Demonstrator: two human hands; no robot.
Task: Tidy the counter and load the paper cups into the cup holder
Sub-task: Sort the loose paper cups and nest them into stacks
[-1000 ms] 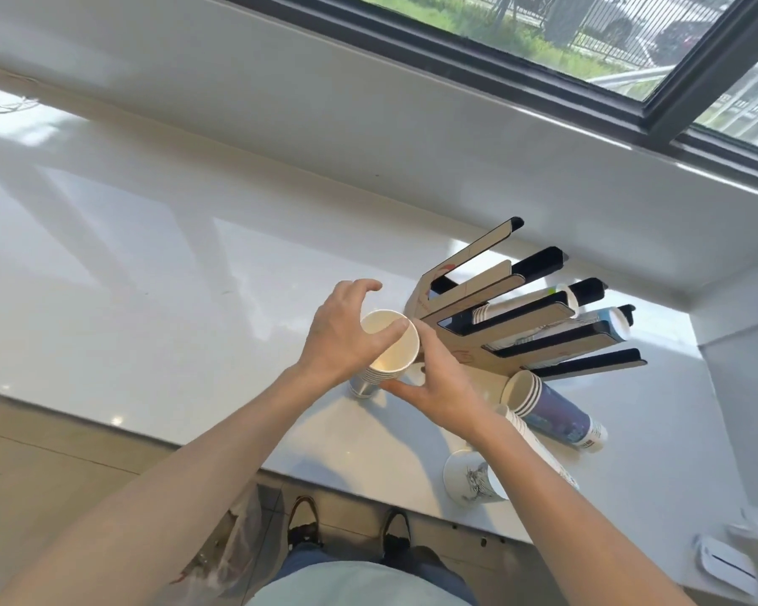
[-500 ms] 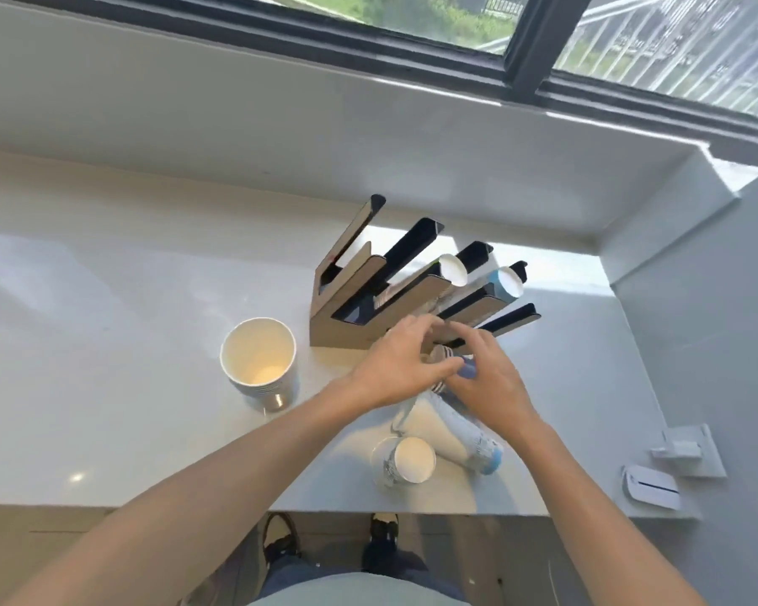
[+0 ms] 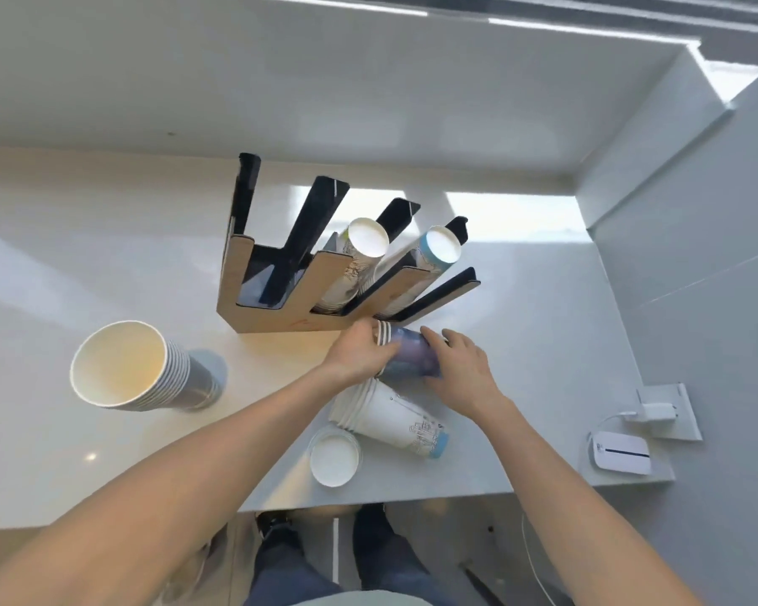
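Observation:
A wooden cup holder [image 3: 276,319] with black slanted dividers stands on the white counter [image 3: 84,264]. Two of its slots hold cup stacks [image 3: 366,242], bottoms up. A blue cup stack [image 3: 408,358] lies on its side right in front of the holder; my left hand [image 3: 359,354] grips its rim end and my right hand [image 3: 460,365] its body. Nearer to me a white cup stack [image 3: 394,419] lies on its side. Beside it sits a single cup [image 3: 334,456], seen end-on. An upright grey cup stack [image 3: 145,371] stands at the left.
A grey wall [image 3: 696,277] closes off the counter's right end. A white device [image 3: 620,452] and a charger on a wall plate [image 3: 661,411] sit at the counter's right corner. The counter's front edge runs just below the cups; my feet show under it.
I set the grey cup stack down at the left and both hands moved right, taking hold of the blue cup stack in front of the holder. The view tilted downward.

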